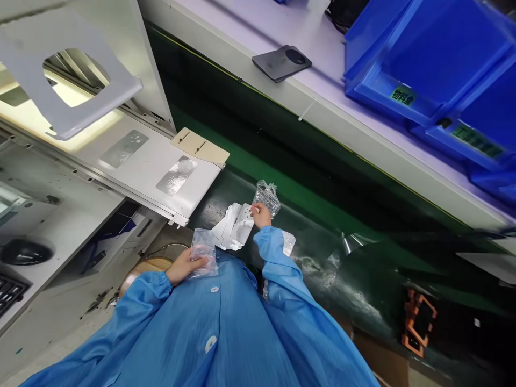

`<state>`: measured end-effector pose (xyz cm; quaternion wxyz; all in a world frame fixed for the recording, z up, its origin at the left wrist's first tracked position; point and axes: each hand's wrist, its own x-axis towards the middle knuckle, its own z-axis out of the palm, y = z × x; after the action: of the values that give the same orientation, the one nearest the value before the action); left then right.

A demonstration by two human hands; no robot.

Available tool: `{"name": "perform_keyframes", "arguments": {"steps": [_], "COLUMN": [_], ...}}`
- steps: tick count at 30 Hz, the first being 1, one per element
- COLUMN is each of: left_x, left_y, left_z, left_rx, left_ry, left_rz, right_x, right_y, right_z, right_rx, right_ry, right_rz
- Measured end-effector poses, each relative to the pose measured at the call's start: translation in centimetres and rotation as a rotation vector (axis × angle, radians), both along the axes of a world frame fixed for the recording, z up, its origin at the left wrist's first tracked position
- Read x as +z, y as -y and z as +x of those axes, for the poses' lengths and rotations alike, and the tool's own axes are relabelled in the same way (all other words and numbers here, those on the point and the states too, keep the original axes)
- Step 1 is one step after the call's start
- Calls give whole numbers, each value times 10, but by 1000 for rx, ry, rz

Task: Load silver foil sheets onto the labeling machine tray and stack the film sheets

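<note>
left hand (184, 266): grasping clear bag (203, 243), contents unclear | right hand (262, 216): pinching silver sheet (243, 227)

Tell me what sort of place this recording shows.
Probably a factory work line. A pale conveyor-like surface carries flat shiny pieces, blue bins with printed labels stand on a long bench, and the person wears a blue work coat.
</note>
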<state>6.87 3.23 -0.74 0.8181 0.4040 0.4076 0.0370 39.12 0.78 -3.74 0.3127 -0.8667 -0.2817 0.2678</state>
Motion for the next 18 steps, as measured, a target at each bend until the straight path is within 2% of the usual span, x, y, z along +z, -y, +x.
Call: {"name": "perform_keyframes", "arguments": {"steps": [2,4,7,10,13,15,16,18], "left_x": [0,1,3,5,3,-2,-6,-16], "left_y": [0,1,1,4,19,37,48,70], "left_z": [0,4,16,35,64,89,103,132], "left_rx": [30,46,35,-50,-204,-348,-425,-556], "left_ry": [-16,-8,3,23,72,61,39,-24], "left_rz": [-20,-30,-28,-25,-12,16,28,44], "right_x": [-16,-22,-13,6,19,18,15,4], "right_y": [1,1,5,27,76,120,145,196], "right_z": [-9,-16,-21,-34,-62,-81,-88,-93], "right_rx": [5,11,53,84,134,115,57,-149], "right_ry": [36,81,177,170,-175,-363,-395,-332], "right_rz": [-26,-39,-13,129,278,299,291,223]}}
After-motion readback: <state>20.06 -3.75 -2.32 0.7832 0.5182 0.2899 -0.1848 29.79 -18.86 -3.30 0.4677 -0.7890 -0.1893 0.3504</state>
